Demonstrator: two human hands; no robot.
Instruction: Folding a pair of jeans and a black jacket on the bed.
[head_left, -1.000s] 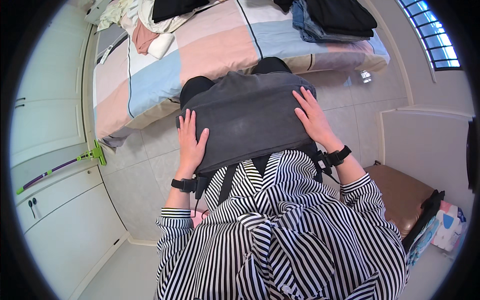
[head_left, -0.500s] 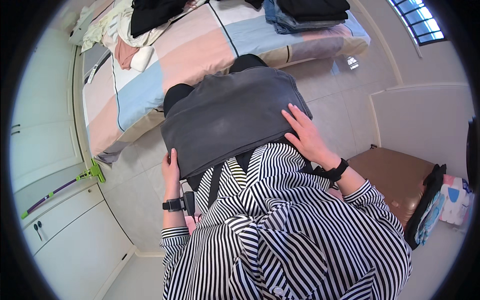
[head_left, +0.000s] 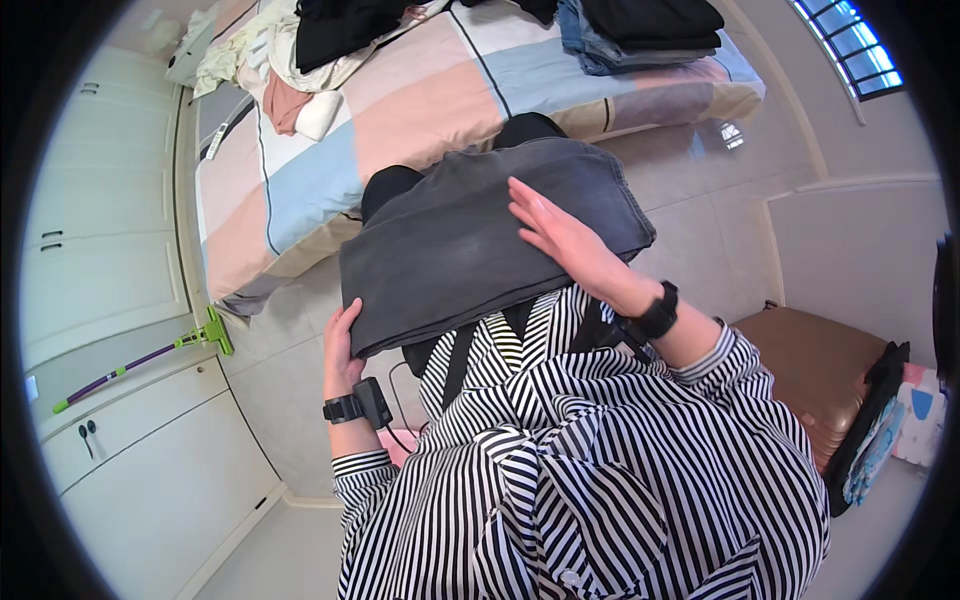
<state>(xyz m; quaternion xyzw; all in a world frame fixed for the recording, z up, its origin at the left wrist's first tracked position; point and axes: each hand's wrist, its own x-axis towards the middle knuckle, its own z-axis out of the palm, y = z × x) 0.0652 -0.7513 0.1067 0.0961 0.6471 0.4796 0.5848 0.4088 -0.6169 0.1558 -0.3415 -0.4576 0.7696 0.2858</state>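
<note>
Across my lap lies a folded dark grey denim garment (head_left: 440, 245), seemingly trousers, its long fold facing my waist. My left hand (head_left: 342, 335) pinches its near left corner, thumb on top and the other fingers partly hidden by the edge. Over the right half of the cloth is my right hand (head_left: 575, 245), fingers stretched out and nearly together, palm edge turned toward the denim. It holds nothing; whether it touches the cloth I cannot tell. Both wrists carry black straps. My black-clad knees show past the garment's far edge.
A bed with a checked cover (head_left: 400, 125) stands ahead, bearing folded jeans (head_left: 590, 45), a dark clothing stack (head_left: 655, 25) and loose clothes (head_left: 290, 100). White cabinets (head_left: 110, 230) and a green-headed mop (head_left: 215, 335) are left. A brown suitcase (head_left: 810, 370) stands right.
My right hand has moved left from the garment's right edge toward its middle and turned partly on its side. My left hand stays at the left corner. The whole view has shifted slightly.
</note>
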